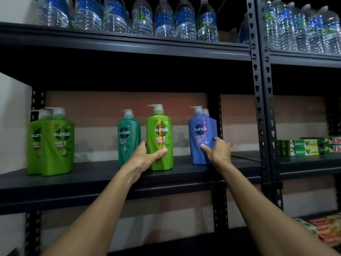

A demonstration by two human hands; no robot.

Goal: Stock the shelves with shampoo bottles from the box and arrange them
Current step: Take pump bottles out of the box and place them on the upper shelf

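On the dark middle shelf [92, 180] stand several Sunsilk pump bottles. My left hand [145, 157] grips the lower part of a light green bottle [159, 133] standing upright near the middle. Just left of it is a dark green bottle [128, 137]. My right hand [217, 150] holds the lower right side of a blue bottle [200, 133], with a second blue bottle partly hidden behind it. Two more light green bottles [55, 141] stand at the shelf's far left. The box is not in view.
Water bottles [166, 19] line the top shelf. A perforated upright post [260, 108] divides the rack. Green toothpaste boxes [304, 146] sit on the right-hand shelf, and packets [324, 230] lie lower right. A gap separates the left bottles from the dark green one.
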